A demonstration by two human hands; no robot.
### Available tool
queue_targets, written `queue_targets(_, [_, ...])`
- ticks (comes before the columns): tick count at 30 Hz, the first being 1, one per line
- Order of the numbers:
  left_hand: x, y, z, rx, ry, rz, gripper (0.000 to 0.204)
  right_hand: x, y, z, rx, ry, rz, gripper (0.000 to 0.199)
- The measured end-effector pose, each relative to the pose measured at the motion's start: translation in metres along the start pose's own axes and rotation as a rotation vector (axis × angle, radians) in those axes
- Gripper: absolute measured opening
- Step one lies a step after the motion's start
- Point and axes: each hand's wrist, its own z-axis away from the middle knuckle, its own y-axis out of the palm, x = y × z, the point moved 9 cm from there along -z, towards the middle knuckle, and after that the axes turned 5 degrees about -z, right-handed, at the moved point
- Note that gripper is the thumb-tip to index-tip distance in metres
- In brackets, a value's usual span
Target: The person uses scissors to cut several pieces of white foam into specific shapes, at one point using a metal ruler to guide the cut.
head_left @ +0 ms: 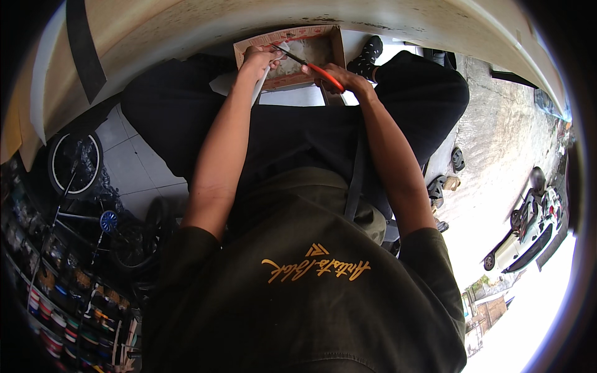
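My left hand (257,60) is closed on a thin white strip (260,86), which hangs down from the fingers along my wrist. My right hand (345,79) grips a pair of scissors (331,78) with red-orange handles and dark blades. The blades point up and to the left, and their tips reach the white piece at my left fingertips. Whether they touch it or cut into it, I cannot tell. Beneath both hands sits an open cardboard box (338,48), with pale, loose material (314,51) lying inside.
My crossed legs in dark trousers (423,93) flank the box, a dotted sock (367,56) at its right. A large pale curved panel (205,22) arches overhead. To the left stands a bicycle (74,165); to the right are sandals (458,160) and a parked motorcycle (528,230).
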Motion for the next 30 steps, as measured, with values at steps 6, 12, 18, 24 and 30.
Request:
queue_targets(6, [0.001, -0.003, -0.001, 0.015, 0.021, 0.013, 0.017, 0.001, -0.001, -0.002, -0.029, -0.021, -0.003, 0.081])
queue_targets(12, [-0.001, -0.002, -0.003, 0.050, 0.027, 0.001, 0.017, 0.008, -0.004, -0.003, 0.004, -0.208, -0.016, 0.053])
queue_targets(18, [-0.002, -0.001, -0.002, 0.071, 0.021, 0.005, 0.018, 0.011, -0.004, -0.008, 0.018, -0.288, 0.145, 0.036])
queue_targets(24, [-0.005, 0.008, 0.013, 0.177, -0.084, -0.123, 0.018, 0.020, -0.008, 0.009, -0.035, -0.173, 0.044, 0.062])
queue_targets(30, [-0.010, 0.008, 0.012, 0.142, -0.023, -0.198, 0.016, 0.007, -0.001, 0.002, -0.037, -0.084, -0.047, 0.079])
